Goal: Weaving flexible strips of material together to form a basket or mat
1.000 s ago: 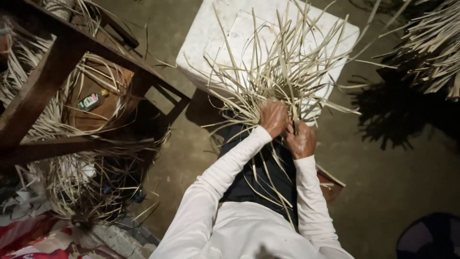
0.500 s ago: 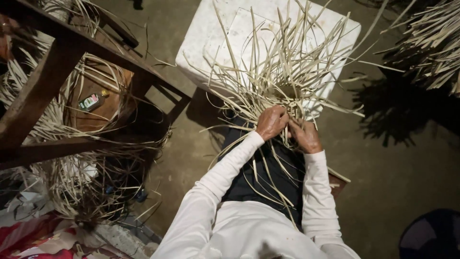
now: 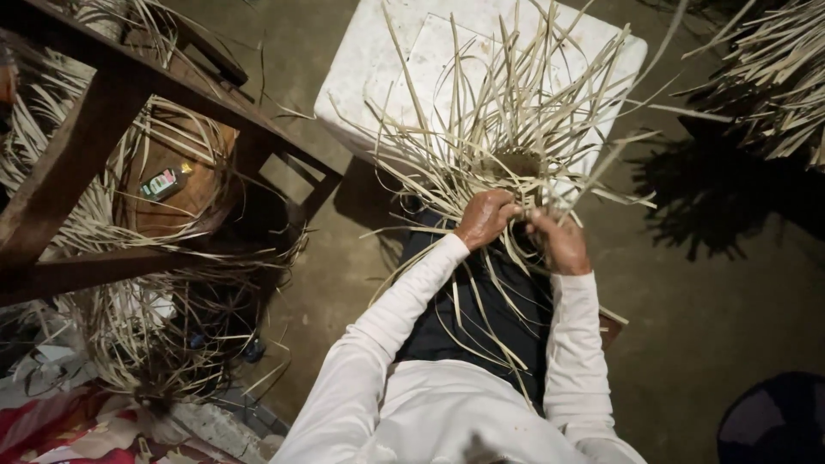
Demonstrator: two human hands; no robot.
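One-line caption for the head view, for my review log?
Both hands, left and right, grip a half-woven bundle of pale strips above a white block.

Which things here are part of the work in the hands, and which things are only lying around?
In use:
- left hand and right hand, both gripping the strips
- fan of pale strips, with a woven centre
- white box under the strips

Lying about:
- wooden frame
- small green packet
- loose strips
- bundle of strips

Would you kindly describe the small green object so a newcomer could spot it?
Start at the dark wooden frame on the left. Beneath its slanted beam lies a brown curved surface ringed by pale strips. The small green packet rests there, the only green thing around.
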